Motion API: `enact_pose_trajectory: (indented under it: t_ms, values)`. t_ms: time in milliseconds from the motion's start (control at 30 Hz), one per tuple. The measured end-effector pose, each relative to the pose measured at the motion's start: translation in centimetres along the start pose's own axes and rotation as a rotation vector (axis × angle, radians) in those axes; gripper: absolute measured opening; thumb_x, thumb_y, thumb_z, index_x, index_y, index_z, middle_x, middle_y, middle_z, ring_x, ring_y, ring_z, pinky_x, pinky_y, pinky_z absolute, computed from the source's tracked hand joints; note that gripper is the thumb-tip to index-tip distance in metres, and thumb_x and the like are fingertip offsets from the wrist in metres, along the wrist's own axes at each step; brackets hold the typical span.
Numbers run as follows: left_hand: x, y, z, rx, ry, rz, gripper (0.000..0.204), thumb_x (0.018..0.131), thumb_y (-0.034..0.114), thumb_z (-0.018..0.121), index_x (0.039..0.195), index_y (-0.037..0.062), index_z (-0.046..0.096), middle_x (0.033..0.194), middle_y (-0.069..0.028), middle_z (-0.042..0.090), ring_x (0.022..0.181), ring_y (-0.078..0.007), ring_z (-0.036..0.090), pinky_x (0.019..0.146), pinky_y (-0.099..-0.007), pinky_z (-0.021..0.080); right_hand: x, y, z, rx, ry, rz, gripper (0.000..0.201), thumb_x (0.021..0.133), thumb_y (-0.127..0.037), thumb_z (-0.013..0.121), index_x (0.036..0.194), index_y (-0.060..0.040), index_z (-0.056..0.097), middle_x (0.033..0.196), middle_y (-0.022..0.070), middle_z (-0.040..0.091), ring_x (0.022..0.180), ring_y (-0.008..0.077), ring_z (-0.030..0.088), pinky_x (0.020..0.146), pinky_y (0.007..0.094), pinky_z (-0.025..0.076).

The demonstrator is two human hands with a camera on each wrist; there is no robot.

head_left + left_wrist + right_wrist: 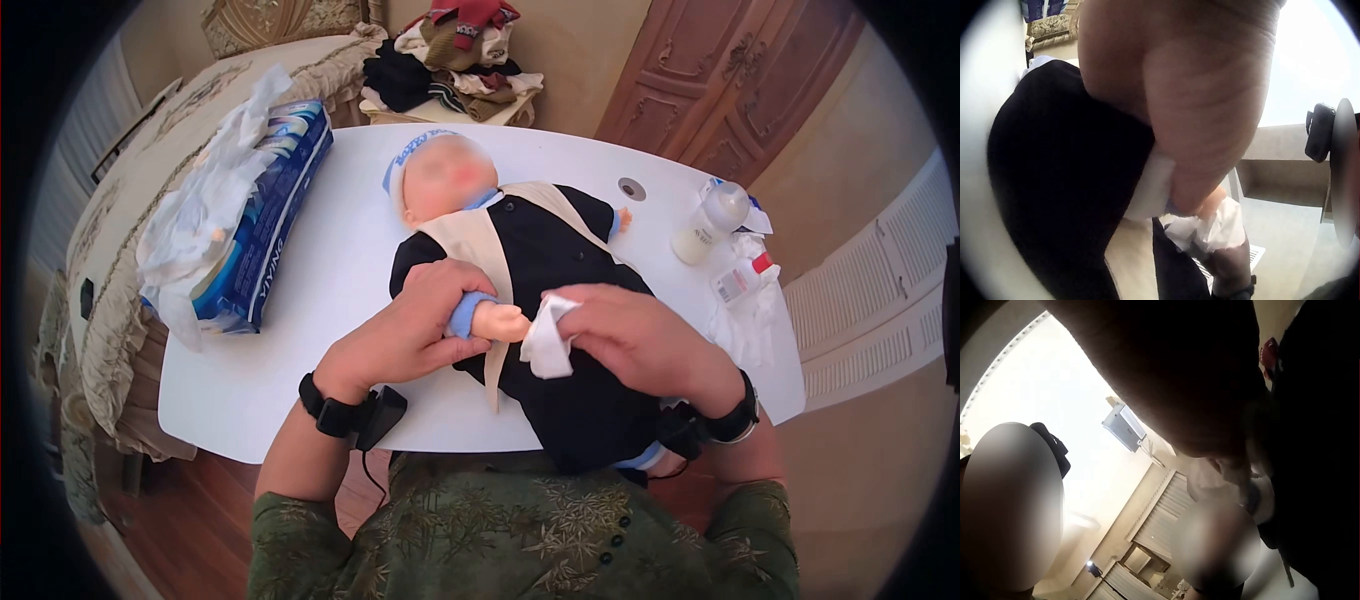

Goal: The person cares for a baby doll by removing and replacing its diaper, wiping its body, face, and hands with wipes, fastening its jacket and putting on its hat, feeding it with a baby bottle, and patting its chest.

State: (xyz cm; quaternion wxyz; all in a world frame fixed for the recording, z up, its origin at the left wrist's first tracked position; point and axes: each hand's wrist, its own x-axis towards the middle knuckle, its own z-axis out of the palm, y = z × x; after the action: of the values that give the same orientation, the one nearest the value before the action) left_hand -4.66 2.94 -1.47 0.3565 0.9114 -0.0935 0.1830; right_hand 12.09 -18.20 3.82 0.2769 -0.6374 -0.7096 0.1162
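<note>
A baby doll in a black and cream outfit [545,240] and a blue-lettered cap [398,165] lies on its back on a white table. My left hand [405,325] grips the doll's forearm at the light-blue cuff [466,314], and the doll's hand [500,322] sticks out past my fingers. From the other side, my right hand [640,340] pinches a crumpled white wipe [548,345] right at the doll's fingertips. In the left wrist view the wipe [1222,228] overlaps the doll's hand. Dark shadow hides most of my right fingers in the right wrist view.
A blue package [285,215] with white wipes [200,215] heaped on it stands at the left. On the right are a baby bottle [712,222], a small red-capped bottle [742,280] and crumpled white tissue [745,330]. The table's [230,400] near edge is at my waist.
</note>
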Motion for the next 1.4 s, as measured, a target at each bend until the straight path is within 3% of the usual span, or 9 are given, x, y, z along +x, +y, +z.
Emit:
enact_pose_trajectory:
  t_ms: [133,200,567,667,800,867,967,1133,1400]
  values:
    - [0.2,0.0,0.2,0.003,0.023,0.018,0.045,0.074,0.017,0.073,0.112,0.0099,0.051,0.105,-0.0092,0.053,0.100,-0.0298,0.049,0.092,-0.0372,0.034,0.7,-1.3,0.0,0.250,0.139,-0.035,0.020,0.085,-0.003,0.062,0.104,-0.0080,0.064,0.127,0.0180,0.053,0.118,0.0338,0.051,0.098,0.0361,0.041]
    - [0.2,0.1,0.5,0.010,0.056,0.047,0.044,0.072,0.014,0.073,0.110,0.0094,0.052,0.104,-0.0097,0.055,0.099,-0.0305,0.051,0.090,-0.0383,0.035,1.4,-1.8,1.6,0.326,0.041,-0.060,0.019,0.086,-0.004,0.061,0.104,-0.0066,0.065,0.129,0.0180,0.050,0.116,0.0344,0.051,0.098,0.0359,0.041]
    - [0.2,0.5,-0.1,0.003,-0.037,-0.037,0.052,0.068,0.015,0.079,0.112,0.0117,0.051,0.108,-0.0077,0.052,0.103,-0.0280,0.049,0.095,-0.0366,0.035,-1.9,-2.6,0.9,0.118,-0.033,0.048,0.018,0.089,-0.008,0.054,0.104,-0.0061,0.063,0.109,0.0150,0.058,0.103,0.0326,0.056,0.088,0.0372,0.046]
    - [0.4,1.0,-0.6,-0.051,-0.054,-0.112,0.052,0.063,0.015,0.082,0.108,0.0126,0.056,0.109,-0.0068,0.053,0.105,-0.0281,0.049,0.094,-0.0371,0.036,-2.5,0.0,-2.5,0.039,0.161,0.042,0.018,0.089,-0.011,0.053,0.101,-0.0047,0.064,0.100,0.0137,0.060,0.097,0.0316,0.059,0.086,0.0357,0.047]
    - [0.6,2.1,-1.2,0.028,-0.204,-0.031,0.049,0.063,0.019,0.081,0.107,0.0136,0.061,0.110,-0.0075,0.054,0.105,-0.0292,0.050,0.093,-0.0387,0.035,-2.2,9.2,-6.8,-0.026,0.455,0.383,0.024,0.087,-0.019,0.057,0.103,-0.0035,0.067,0.098,0.0139,0.066,0.093,0.0264,0.062,0.084,0.0322,0.047]
    - [0.4,3.3,-1.0,0.128,-0.256,-0.045,0.049,0.064,0.021,0.080,0.109,0.0136,0.061,0.112,-0.0076,0.053,0.111,-0.0290,0.048,0.096,-0.0400,0.033,-1.8,12.7,-7.4,0.123,0.433,0.668,0.025,0.090,-0.018,0.057,0.108,-0.0028,0.065,0.106,0.0066,0.065,0.096,0.0167,0.058,0.086,0.0285,0.045]
    - [0.0,4.2,-0.8,0.226,-0.350,-0.027,0.053,0.065,0.022,0.080,0.114,0.0137,0.059,0.115,-0.0093,0.050,0.116,-0.0290,0.046,0.102,-0.0426,0.029,-1.8,19.7,-6.4,0.219,0.519,0.640,0.024,0.087,-0.019,0.059,0.104,-0.0036,0.067,0.101,0.0136,0.067,0.094,0.0240,0.061,0.085,0.0316,0.047]
    - [-0.2,4.5,-1.9,0.306,-0.564,-0.029,0.059,0.066,0.022,0.080,0.119,0.0167,0.055,0.124,-0.0111,0.045,0.122,-0.0311,0.042,0.108,-0.0490,0.023,-0.9,23.6,-4.9,0.088,0.405,0.710,0.024,0.085,-0.018,0.061,0.105,-0.0065,0.067,0.102,0.0147,0.066,0.097,0.0255,0.061,0.087,0.0330,0.047]
    - [-1.2,4.6,-0.1,0.622,-0.675,0.076,0.047,0.071,0.017,0.071,0.116,0.0121,0.059,0.125,-0.0133,0.046,0.128,-0.0314,0.037,0.109,-0.0493,0.024,0.3,24.2,-2.7,0.073,0.329,0.656,0.033,0.081,-0.014,0.064,0.113,-0.0078,0.059,0.104,0.0114,0.063,0.098,0.0218,0.058,0.087,0.0324,0.045]
